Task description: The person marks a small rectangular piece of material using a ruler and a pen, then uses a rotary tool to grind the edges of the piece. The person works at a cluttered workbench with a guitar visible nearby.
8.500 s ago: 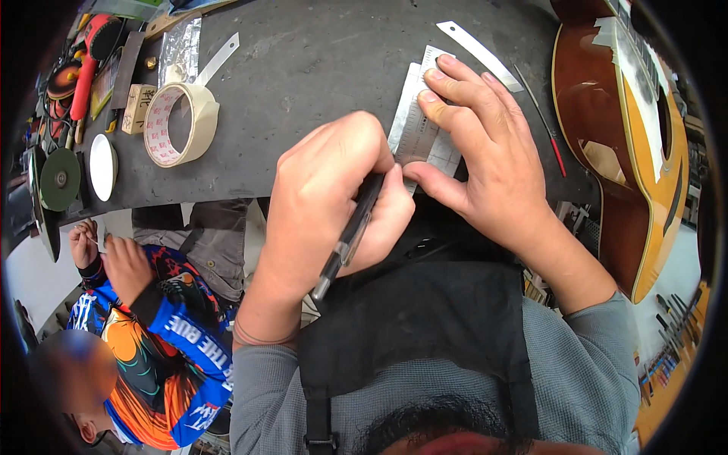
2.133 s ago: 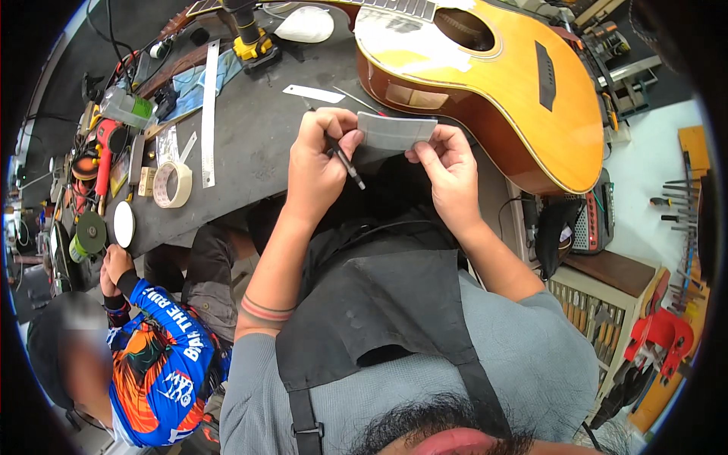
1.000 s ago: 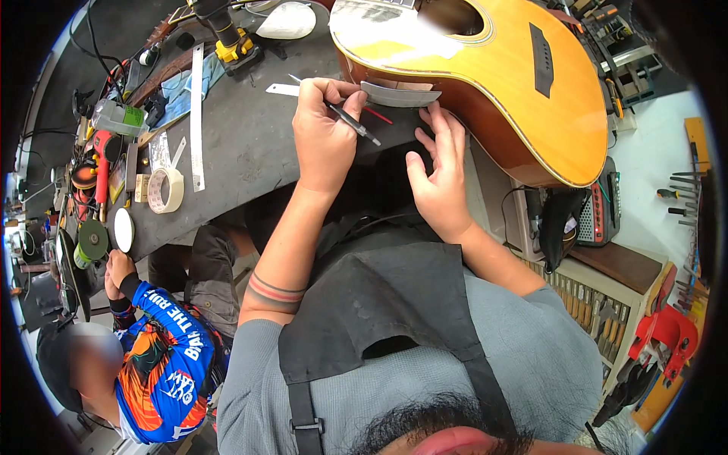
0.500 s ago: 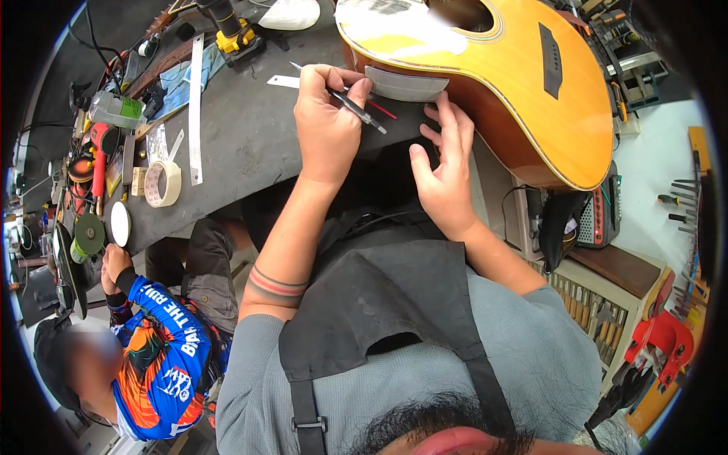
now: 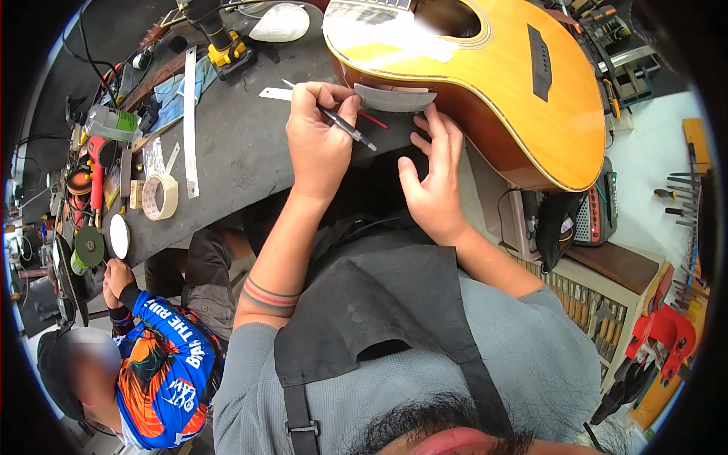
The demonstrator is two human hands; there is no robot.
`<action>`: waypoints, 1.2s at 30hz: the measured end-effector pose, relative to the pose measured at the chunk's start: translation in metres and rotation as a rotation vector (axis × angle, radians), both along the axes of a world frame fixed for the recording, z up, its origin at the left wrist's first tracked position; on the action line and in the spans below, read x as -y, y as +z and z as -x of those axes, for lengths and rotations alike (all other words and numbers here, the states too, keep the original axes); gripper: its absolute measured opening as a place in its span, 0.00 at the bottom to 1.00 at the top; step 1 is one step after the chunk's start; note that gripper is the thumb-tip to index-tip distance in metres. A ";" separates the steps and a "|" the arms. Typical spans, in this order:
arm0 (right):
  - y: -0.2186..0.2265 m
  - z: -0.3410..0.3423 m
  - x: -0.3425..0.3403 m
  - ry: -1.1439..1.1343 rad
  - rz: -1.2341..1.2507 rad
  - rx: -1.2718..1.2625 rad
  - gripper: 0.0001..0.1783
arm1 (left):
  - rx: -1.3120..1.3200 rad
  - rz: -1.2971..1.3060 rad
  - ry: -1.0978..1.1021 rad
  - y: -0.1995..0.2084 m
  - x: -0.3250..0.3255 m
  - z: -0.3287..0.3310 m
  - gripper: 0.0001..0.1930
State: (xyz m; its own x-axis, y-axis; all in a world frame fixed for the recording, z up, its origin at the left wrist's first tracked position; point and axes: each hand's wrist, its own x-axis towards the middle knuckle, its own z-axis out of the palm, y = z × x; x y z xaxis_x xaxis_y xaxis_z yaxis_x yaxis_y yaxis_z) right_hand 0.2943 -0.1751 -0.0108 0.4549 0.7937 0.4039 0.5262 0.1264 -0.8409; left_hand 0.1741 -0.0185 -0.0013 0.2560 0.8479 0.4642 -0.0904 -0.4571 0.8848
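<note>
An acoustic guitar [image 5: 493,98] with an amber top lies face up at the bench's right end. Against its reddish-brown side stands a curved pale-grey plate [image 5: 394,101]. My left hand [image 5: 322,144] is closed around a dark pen [image 5: 343,128], slanting with its thin end to the upper left; its thumb is at the plate's left end. My right hand [image 5: 438,174] is open, fingers apart, its index fingertip at the plate's right end. Whether it presses on the plate I cannot tell. Below the plate lies a thin red stick [image 5: 373,120], partly hidden.
On the dark bench [image 5: 235,152] are a long steel ruler [image 5: 190,125], a masking tape roll [image 5: 160,197], a white disc [image 5: 120,236] and a yellow-black power tool [image 5: 227,53]. A co-worker [image 5: 163,356] sits at the lower left. Files [image 5: 686,201] hang at the right.
The whole view has shifted a little. The plate's upper edge now stands slightly off the guitar's side, showing a paler strip behind it. Both hands keep nearly the same pose.
</note>
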 end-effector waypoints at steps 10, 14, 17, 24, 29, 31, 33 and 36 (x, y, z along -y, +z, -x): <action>0.003 0.000 -0.005 -0.012 0.005 0.005 0.52 | 0.000 0.033 -0.014 0.002 -0.003 0.001 0.19; 0.004 0.000 -0.007 -0.024 0.000 0.009 0.52 | 0.031 0.033 -0.028 -0.001 -0.007 -0.001 0.18; 0.003 0.000 -0.008 -0.030 -0.001 0.012 0.52 | 0.035 0.017 -0.016 -0.002 -0.007 -0.002 0.18; 0.000 0.001 -0.007 -0.037 0.001 0.033 0.53 | 0.056 0.038 -0.021 -0.003 -0.007 -0.003 0.18; 0.000 0.001 -0.006 -0.048 0.027 0.048 0.54 | -0.041 0.067 -0.034 0.003 -0.005 0.000 0.20; -0.001 0.000 -0.005 -0.049 0.035 0.057 0.54 | -0.038 0.063 -0.034 0.002 -0.005 -0.001 0.20; -0.002 -0.001 -0.005 -0.045 0.035 0.069 0.54 | -0.010 0.059 -0.027 0.002 -0.005 -0.002 0.20; -0.003 -0.001 -0.004 -0.039 0.037 0.058 0.54 | 0.040 0.053 -0.019 0.001 -0.004 -0.006 0.19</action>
